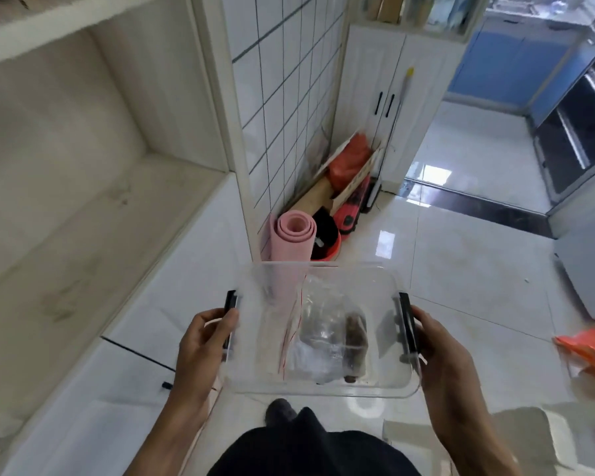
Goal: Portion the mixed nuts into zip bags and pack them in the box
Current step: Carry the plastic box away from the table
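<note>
left hand (pixel 203 341) + right hand (pixel 440 348) hold box (pixel 323 389) | zip bags (pixel 327 338) inside | pink mat (pixel 294 235) beyond

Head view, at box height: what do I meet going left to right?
left hand → left black handle → red-striped zip bag → bag of nuts → right black handle → right hand → orange bag

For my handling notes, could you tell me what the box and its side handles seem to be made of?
The box looks like clear, glossy hard plastic: floor and zip bags show through its walls. The side handles look like opaque black plastic, probably matte.
</note>
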`<act>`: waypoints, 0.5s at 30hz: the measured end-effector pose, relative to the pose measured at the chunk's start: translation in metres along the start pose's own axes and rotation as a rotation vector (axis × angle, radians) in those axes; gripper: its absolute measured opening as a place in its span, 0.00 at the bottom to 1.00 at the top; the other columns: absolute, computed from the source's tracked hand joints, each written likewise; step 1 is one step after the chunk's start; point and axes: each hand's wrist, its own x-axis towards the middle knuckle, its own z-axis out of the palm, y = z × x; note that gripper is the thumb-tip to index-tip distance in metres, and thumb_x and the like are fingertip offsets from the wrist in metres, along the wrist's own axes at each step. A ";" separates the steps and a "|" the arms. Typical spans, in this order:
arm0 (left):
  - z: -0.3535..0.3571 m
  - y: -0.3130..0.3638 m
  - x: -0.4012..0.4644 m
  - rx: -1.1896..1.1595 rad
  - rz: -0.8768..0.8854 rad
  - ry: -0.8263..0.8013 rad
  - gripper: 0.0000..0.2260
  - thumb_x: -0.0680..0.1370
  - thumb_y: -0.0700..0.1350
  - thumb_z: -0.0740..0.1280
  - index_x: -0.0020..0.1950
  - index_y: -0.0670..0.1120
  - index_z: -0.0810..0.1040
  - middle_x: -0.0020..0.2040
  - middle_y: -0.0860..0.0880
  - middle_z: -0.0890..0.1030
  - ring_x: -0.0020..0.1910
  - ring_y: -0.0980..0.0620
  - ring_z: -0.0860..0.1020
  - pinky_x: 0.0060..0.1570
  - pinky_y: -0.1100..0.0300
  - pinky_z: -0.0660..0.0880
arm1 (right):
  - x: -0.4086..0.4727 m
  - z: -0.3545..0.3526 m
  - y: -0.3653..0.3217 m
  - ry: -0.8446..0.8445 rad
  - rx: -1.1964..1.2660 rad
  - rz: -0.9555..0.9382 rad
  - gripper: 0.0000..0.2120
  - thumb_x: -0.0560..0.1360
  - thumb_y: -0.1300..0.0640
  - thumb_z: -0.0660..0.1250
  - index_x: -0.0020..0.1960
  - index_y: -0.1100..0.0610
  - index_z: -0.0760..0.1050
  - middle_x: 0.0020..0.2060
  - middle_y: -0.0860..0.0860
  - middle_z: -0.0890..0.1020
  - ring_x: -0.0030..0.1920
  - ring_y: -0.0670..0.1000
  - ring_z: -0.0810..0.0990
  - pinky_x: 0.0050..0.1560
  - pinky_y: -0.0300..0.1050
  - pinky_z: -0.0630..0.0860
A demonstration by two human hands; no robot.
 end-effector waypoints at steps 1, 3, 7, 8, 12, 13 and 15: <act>-0.003 0.008 0.012 -0.006 0.008 0.017 0.24 0.67 0.66 0.73 0.56 0.53 0.83 0.51 0.52 0.87 0.52 0.48 0.83 0.48 0.52 0.78 | 0.017 0.013 -0.009 -0.018 -0.013 -0.013 0.17 0.79 0.48 0.66 0.64 0.52 0.83 0.59 0.52 0.86 0.61 0.55 0.82 0.57 0.51 0.76; -0.011 0.028 0.030 -0.023 0.019 0.060 0.23 0.68 0.66 0.73 0.56 0.53 0.83 0.52 0.53 0.87 0.51 0.47 0.83 0.48 0.50 0.78 | 0.047 0.041 -0.028 -0.073 -0.048 -0.034 0.18 0.76 0.50 0.69 0.64 0.52 0.83 0.59 0.50 0.86 0.61 0.53 0.83 0.60 0.52 0.77; -0.032 0.071 0.052 -0.103 0.096 0.243 0.24 0.65 0.67 0.76 0.54 0.54 0.84 0.50 0.52 0.87 0.48 0.52 0.83 0.49 0.49 0.76 | 0.098 0.103 -0.068 -0.284 -0.085 -0.063 0.22 0.73 0.51 0.69 0.67 0.52 0.81 0.59 0.48 0.86 0.59 0.47 0.84 0.62 0.52 0.77; -0.036 0.081 0.054 -0.117 0.109 0.289 0.23 0.64 0.67 0.76 0.52 0.55 0.84 0.50 0.52 0.87 0.46 0.54 0.83 0.48 0.49 0.76 | 0.109 0.119 -0.078 -0.340 -0.088 -0.061 0.23 0.73 0.51 0.69 0.67 0.52 0.80 0.60 0.48 0.86 0.59 0.46 0.84 0.63 0.51 0.77; -0.053 0.107 0.057 -0.183 0.164 0.514 0.22 0.65 0.68 0.75 0.52 0.56 0.83 0.52 0.51 0.86 0.46 0.54 0.83 0.48 0.49 0.77 | 0.155 0.182 -0.110 -0.558 -0.110 -0.056 0.23 0.73 0.55 0.68 0.68 0.55 0.79 0.61 0.50 0.85 0.63 0.51 0.83 0.66 0.54 0.76; -0.055 0.112 0.057 -0.205 0.178 0.572 0.23 0.64 0.69 0.74 0.52 0.55 0.83 0.52 0.51 0.86 0.47 0.52 0.83 0.47 0.49 0.77 | 0.165 0.198 -0.117 -0.606 -0.116 -0.042 0.22 0.74 0.55 0.68 0.68 0.55 0.80 0.60 0.51 0.86 0.63 0.53 0.83 0.67 0.58 0.75; -0.057 0.122 0.056 -0.262 0.211 0.689 0.24 0.64 0.69 0.77 0.50 0.55 0.83 0.49 0.51 0.86 0.46 0.52 0.82 0.42 0.54 0.78 | 0.185 0.232 -0.127 -0.714 -0.123 -0.007 0.18 0.77 0.58 0.68 0.67 0.55 0.81 0.60 0.53 0.86 0.63 0.57 0.83 0.67 0.62 0.74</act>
